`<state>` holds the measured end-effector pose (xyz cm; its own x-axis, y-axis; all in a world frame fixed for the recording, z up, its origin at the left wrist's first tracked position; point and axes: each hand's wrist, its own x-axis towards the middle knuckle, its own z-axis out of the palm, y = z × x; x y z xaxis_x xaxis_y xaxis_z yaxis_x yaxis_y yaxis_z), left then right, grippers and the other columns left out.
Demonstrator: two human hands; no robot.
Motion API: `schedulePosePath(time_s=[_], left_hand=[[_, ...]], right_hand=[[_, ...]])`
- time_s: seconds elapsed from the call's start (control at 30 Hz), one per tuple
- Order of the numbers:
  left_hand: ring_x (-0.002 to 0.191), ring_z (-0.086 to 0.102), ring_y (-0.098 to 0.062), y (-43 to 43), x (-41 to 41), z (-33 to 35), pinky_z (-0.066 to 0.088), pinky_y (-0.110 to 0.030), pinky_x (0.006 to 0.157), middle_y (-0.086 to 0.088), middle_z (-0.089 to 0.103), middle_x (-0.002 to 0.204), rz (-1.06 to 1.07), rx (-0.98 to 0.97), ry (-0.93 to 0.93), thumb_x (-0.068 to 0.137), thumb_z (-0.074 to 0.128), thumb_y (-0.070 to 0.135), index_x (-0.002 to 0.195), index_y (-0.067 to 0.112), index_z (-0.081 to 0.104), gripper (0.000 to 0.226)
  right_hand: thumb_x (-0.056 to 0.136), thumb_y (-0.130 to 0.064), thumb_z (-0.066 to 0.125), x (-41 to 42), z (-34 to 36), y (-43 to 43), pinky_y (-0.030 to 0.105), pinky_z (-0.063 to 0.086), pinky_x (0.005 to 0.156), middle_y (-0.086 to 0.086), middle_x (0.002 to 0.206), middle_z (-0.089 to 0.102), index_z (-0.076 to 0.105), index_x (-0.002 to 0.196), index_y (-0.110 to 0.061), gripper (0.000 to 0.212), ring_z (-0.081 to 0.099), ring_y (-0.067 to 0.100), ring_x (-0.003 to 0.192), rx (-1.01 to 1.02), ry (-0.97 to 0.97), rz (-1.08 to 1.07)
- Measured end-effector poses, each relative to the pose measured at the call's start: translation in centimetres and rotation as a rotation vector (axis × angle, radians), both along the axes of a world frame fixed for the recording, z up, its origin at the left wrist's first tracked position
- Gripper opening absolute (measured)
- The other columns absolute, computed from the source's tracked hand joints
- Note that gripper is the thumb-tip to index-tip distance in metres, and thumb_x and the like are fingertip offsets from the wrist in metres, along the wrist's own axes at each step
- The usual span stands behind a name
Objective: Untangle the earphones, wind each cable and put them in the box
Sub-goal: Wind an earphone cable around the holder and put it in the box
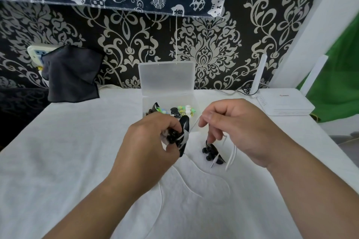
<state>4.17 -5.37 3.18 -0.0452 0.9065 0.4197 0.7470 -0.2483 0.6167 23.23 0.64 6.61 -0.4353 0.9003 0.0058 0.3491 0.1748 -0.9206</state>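
Left hand (pixel 153 137) gripping black earphones (pixel 183 132) upright, white cable (pixel 191 129) running up-right to right hand (pixel 233 128) pinching it

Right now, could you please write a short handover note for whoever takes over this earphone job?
Left hand: closed on a black earpiece bundle with white cable wound around it.
Right hand: pinching the white cable running from that bundle.
A second black earphone set lies on the white cloth-covered table, its metal plug showing; slack white cable trails toward the person.
Translucent plastic box, lid open, already holds several coloured earphones.
Left: finish winding, box it, then wind and box the second set.
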Motion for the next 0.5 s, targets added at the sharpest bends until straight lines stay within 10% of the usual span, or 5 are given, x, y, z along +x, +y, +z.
schedulePosePath(time_s=[0.27,0.5], left_hand=[[0.079,0.064,-0.009,-0.3,0.5,0.4,0.051,-0.014,0.069,0.019,0.068,0.084,-0.152,-0.087,-0.162,0.067,0.07,-0.004,0.079,0.035,0.068,0.041],[0.069,0.06,-0.012,0.0,0.5,0.1,0.052,-0.021,0.067,0.001,0.066,0.076,-0.275,-0.193,-0.525,0.066,0.068,0.006,0.083,0.03,0.07,0.029]], right_hand=[[0.095,-0.026,0.064,-0.4,-1.0,0.4,0.02,0.043,0.062,-0.012,0.055,0.062,0.071,0.071,-0.021,0.026,0.056,0.005,0.059,0.038,-0.013,-0.134],[0.098,-0.022,0.06,-1.1,-2.3,0.6,0.042,0.044,0.074,0.001,0.058,0.046,0.066,0.064,-0.015,0.035,0.05,0.016,0.058,-0.202,0.139,-0.147]])
